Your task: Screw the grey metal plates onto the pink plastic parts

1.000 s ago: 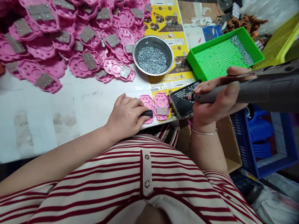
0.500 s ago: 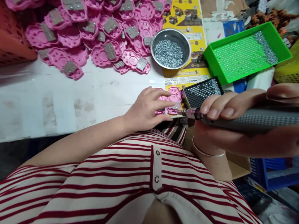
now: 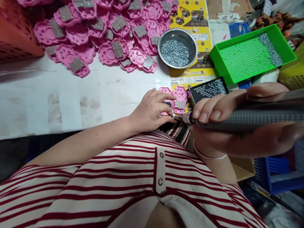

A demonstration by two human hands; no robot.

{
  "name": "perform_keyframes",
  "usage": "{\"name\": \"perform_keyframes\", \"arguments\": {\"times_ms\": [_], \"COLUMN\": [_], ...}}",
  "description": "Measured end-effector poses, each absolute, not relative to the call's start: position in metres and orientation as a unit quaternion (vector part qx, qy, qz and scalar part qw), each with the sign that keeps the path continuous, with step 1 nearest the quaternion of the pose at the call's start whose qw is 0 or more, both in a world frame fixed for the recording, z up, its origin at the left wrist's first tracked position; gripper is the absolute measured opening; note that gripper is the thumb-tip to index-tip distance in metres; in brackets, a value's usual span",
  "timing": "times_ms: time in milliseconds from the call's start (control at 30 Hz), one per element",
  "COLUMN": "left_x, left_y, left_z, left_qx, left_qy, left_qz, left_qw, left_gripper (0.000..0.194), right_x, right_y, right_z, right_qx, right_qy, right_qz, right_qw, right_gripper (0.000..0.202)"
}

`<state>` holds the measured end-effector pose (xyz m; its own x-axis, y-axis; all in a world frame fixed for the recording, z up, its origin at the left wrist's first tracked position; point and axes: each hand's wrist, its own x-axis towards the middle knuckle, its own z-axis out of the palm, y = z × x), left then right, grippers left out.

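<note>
My right hand (image 3: 220, 120) is wrapped round a grey electric screwdriver (image 3: 256, 115), its bit pointing left toward my left fingertips. My left hand (image 3: 154, 109) bends over a pink plastic shell (image 3: 165, 91), gripping it at the table's front edge and covering most of it. Thumb and forefinger come close together around the bit's tip; whether a screw sits there is hidden. Just right of that shell lies a second pink shell (image 3: 180, 98) with a metal plate on it. A black perforated tray (image 3: 197, 91) of small screws stands beside it.
Behind are a metal bowl (image 3: 177, 65) of screws and a green tray (image 3: 251, 74) with screws at its right end. Many pink shells (image 3: 106, 52) with metal plates are heaped at the back left, near an orange basket (image 3: 19, 34). A blue crate (image 3: 263, 177) stands low right.
The screwdriver has moved left, its tip now between my left thumb and forefinger. My left forefinger has curled in toward the thumb. The view has shifted slightly.
</note>
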<state>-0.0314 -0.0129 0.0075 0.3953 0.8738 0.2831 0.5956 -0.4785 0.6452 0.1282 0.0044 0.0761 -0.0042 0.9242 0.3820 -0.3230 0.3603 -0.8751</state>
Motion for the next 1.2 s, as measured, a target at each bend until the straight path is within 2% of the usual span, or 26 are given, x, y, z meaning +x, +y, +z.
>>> {"name": "perform_keyframes", "arguments": {"times_ms": [100, 167, 333, 433, 667, 933, 1200], "left_x": [-0.034, -0.037, -0.042, -0.042, -0.041, -0.039, -0.04], "left_y": [-0.013, -0.014, -0.016, -0.017, -0.017, -0.017, -0.015], "left_z": [0.002, -0.002, -0.008, -0.008, -0.007, -0.006, -0.007], "left_qx": [0.806, 0.807, 0.814, 0.816, 0.82, 0.82, 0.819], "left_qy": [0.504, 0.518, 0.518, 0.515, 0.513, 0.515, 0.517], "left_qz": [0.259, 0.244, 0.228, 0.228, 0.22, 0.215, 0.213], "left_qw": [0.173, 0.142, 0.129, 0.129, 0.126, 0.126, 0.131], "left_gripper": [0.057, 0.064, 0.049, 0.048, 0.038, 0.033, 0.035], "right_x": [0.124, 0.123, 0.118, 0.115, 0.11, 0.105, 0.106], "right_y": [0.004, 0.002, 0.004, 0.016, 0.03, 0.035, 0.027], "right_z": [0.067, 0.065, 0.059, 0.046, 0.026, 0.021, 0.026], "right_qx": [-0.29, -0.346, -0.383, -0.34, -0.22, -0.208, -0.298], "right_qy": [-0.528, -0.53, -0.534, -0.549, -0.564, -0.579, -0.576], "right_qz": [0.464, 0.474, 0.48, 0.433, 0.363, 0.347, 0.357], "right_qw": [0.65, 0.612, 0.582, 0.629, 0.708, 0.708, 0.672], "right_gripper": [0.029, 0.035, 0.046, 0.048, 0.025, 0.027, 0.031]}}
